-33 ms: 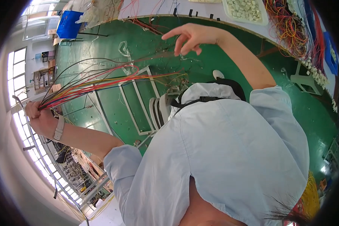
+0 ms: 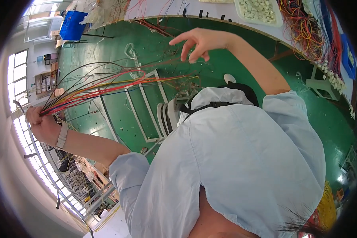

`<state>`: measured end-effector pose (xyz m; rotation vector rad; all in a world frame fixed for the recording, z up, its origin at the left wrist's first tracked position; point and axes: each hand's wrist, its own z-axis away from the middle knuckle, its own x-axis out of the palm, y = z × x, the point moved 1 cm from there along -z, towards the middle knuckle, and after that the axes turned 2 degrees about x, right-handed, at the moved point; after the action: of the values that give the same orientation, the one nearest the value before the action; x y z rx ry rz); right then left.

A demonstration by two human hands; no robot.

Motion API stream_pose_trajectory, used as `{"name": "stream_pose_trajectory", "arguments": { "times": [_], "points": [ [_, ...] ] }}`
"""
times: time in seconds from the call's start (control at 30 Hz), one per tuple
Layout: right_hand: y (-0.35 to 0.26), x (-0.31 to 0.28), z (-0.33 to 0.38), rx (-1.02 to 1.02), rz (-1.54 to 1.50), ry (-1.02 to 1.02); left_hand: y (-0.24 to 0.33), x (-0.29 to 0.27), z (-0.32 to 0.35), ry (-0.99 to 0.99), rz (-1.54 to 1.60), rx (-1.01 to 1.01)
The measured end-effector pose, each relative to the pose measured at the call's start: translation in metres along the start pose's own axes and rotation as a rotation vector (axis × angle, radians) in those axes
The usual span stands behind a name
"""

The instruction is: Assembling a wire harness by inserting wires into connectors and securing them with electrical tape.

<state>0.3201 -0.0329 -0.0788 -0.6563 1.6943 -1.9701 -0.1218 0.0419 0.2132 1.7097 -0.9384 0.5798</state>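
Note:
At the far left, my left hand (image 2: 43, 123) is closed around one end of a bundle of wires (image 2: 81, 96), red, black, yellow and blue. The bundle stretches rightward through the air, its strands fanning apart toward their loose ends. My right hand (image 2: 204, 43) is held up at the upper middle, index finger stretched out and the other fingers loosely bent apart. Nothing shows in its grasp. A few dark and reddish strands run up close to its fingertips; whether they touch cannot be made out.
Along the far side runs a white table (image 2: 222, 10) bearing a tray of small white connectors (image 2: 260, 11) and a tangle of coloured wires (image 2: 303, 33). A blue bin (image 2: 72, 25) stands far left. Below the bundle is a metal frame (image 2: 147, 107); a green stool (image 2: 323, 85) stands at right.
My right hand has dropped slightly, and the loose wire strands have shifted a little. My left hand keeps its place and its hold on the bundle.

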Motion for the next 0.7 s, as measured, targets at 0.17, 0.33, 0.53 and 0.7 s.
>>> {"name": "stream_pose_trajectory", "arguments": {
  "times": [0.17,0.33,0.53,0.7],
  "points": [
    [0.023,0.043,-0.026,0.086,0.09,-0.06,-0.022,0.025,0.01,0.048,-0.014,0.064],
    [0.032,0.082,-0.061,0.071,0.13,-0.065,-0.036,0.05,0.024,-0.107,-0.12,0.018],
    [0.044,0.114,-0.092,-0.095,0.273,-0.001,-0.069,0.086,0.045,-0.027,-0.853,0.421],
    [0.035,0.124,-0.082,-0.111,0.507,0.262,-0.064,0.087,0.048,-0.179,-0.056,0.028]
  ]
}}
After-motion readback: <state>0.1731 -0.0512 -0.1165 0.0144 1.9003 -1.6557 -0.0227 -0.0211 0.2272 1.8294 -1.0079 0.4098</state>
